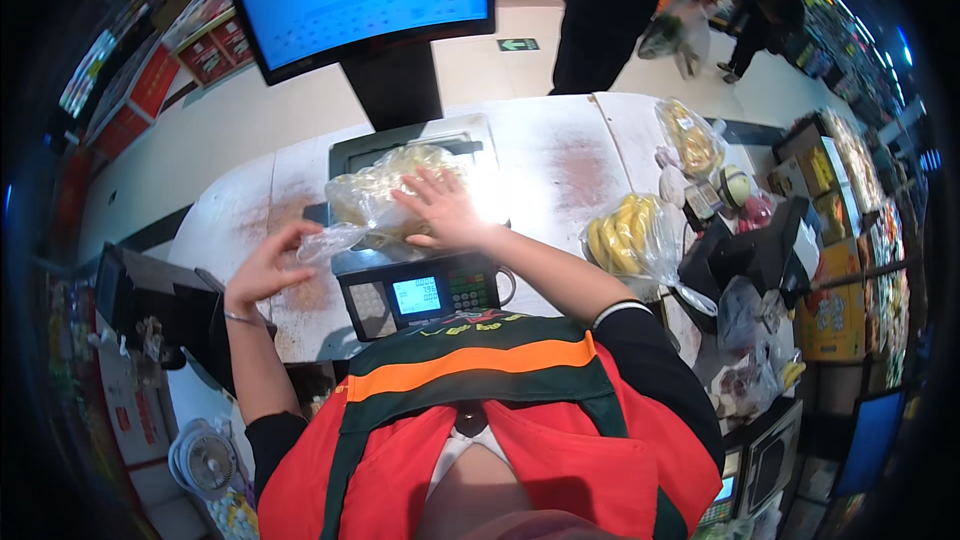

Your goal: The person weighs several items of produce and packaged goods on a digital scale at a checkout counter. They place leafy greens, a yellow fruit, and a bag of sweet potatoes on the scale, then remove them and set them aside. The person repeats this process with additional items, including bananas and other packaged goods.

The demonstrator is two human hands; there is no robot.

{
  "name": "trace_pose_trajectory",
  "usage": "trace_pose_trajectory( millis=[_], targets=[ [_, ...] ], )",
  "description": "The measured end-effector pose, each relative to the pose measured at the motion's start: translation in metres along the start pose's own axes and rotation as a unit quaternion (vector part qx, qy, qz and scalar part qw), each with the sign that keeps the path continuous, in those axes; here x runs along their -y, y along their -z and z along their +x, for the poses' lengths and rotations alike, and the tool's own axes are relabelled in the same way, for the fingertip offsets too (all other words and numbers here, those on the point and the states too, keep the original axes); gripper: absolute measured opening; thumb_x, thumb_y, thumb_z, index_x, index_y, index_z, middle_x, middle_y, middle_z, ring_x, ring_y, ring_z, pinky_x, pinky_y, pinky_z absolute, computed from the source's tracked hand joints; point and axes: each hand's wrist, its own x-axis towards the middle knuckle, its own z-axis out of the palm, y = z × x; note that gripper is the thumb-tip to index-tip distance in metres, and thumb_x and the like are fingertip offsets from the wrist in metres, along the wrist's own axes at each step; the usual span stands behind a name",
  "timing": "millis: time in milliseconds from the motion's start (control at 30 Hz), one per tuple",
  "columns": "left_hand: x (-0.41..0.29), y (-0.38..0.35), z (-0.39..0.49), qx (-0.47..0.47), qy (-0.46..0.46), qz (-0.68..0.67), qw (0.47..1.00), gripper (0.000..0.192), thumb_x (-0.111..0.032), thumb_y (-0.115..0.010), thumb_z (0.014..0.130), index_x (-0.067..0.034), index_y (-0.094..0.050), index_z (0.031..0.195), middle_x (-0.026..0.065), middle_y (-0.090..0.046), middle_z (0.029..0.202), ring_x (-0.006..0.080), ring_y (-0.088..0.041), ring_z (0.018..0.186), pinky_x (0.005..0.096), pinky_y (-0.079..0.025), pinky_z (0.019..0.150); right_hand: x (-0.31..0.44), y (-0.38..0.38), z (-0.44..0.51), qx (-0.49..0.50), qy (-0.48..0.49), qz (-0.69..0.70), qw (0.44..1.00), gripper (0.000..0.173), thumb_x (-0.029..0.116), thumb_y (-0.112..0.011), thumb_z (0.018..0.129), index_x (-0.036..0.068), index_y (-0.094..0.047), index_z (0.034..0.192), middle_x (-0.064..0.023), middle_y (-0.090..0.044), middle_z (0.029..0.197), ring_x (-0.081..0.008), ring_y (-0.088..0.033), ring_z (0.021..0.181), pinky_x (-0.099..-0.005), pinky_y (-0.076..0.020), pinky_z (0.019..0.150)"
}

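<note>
A clear plastic bag of pale yellowish produce lies on the platform of a weighing scale; I cannot tell what kind of produce it is. Fingers spread, my right hand rests over the top of the bag. My left hand is at the bag's twisted plastic tail, thumb and fingers apart around its end. On the near side, the scale's display is lit beside a green-button keypad.
Bagged bananas lie right on the white counter, with another filled bag behind. A large monitor stands beyond the scale. A dark-clothed person stands across the counter. A small fan is at lower left.
</note>
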Motion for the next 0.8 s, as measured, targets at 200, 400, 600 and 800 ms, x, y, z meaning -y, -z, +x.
trace_pose_trajectory(
  millis=[200, 400, 600, 800],
  targets=[
    [-0.004, 0.06, 0.072, -0.273, -0.163, -0.061, 0.946, 0.053, -0.025, -0.068, 0.083, -0.007, -0.049, 0.129, 0.0095, -0.052, 0.132, 0.0244, -0.043, 0.129, 0.0402, -0.035, 0.106, -0.033, 0.042, -0.038, -0.175, -0.079, 0.153, 0.969, 0.068, 0.02, -0.072, 0.074, 0.005, -0.045, 0.134, -0.022, -0.04, 0.14, -0.0411, -0.035, 0.131, -0.048, -0.0278, 0.109],
    [-0.04, 0.086, 0.193, -0.488, -0.253, 0.474, 0.688, 0.047, -0.038, -0.066, 0.083, -0.022, -0.052, 0.124, 0.0077, -0.031, 0.15, 0.0316, -0.025, 0.135, 0.0451, -0.024, 0.104, -0.065, 0.041, -0.116, -0.231, -0.266, 0.104, 0.93, 0.054, 0.017, -0.067, 0.081, 0.001, -0.048, 0.128, -0.023, -0.044, 0.135, -0.0404, -0.038, 0.128, -0.0457, -0.0288, 0.108],
    [-0.083, 0.114, 0.229, -0.636, -0.299, 0.397, 0.59, 0.055, -0.031, -0.067, 0.076, -0.015, -0.044, 0.124, 0.0124, -0.037, 0.143, 0.0339, -0.039, 0.118, 0.0488, -0.03, 0.093, -0.063, 0.006, -0.186, -0.218, -0.352, 0.081, 0.907, 0.047, 0.017, -0.064, 0.083, 0.0, -0.049, 0.124, -0.0226, -0.047, 0.127, -0.0395, -0.044, 0.12, -0.0457, -0.0329, 0.104],
    [-0.092, 0.119, 0.231, -0.657, -0.367, 0.347, 0.56, 0.055, -0.021, -0.068, 0.076, -0.006, -0.043, 0.123, 0.0169, -0.036, 0.145, 0.0359, -0.038, 0.114, 0.0494, -0.029, 0.098, -0.049, -0.022, -0.197, -0.199, -0.358, 0.114, 0.905, 0.043, 0.015, -0.064, 0.083, 0.0, -0.05, 0.12, -0.022, -0.048, 0.123, -0.0381, -0.046, 0.117, -0.0432, -0.035, 0.102]
  ],
)
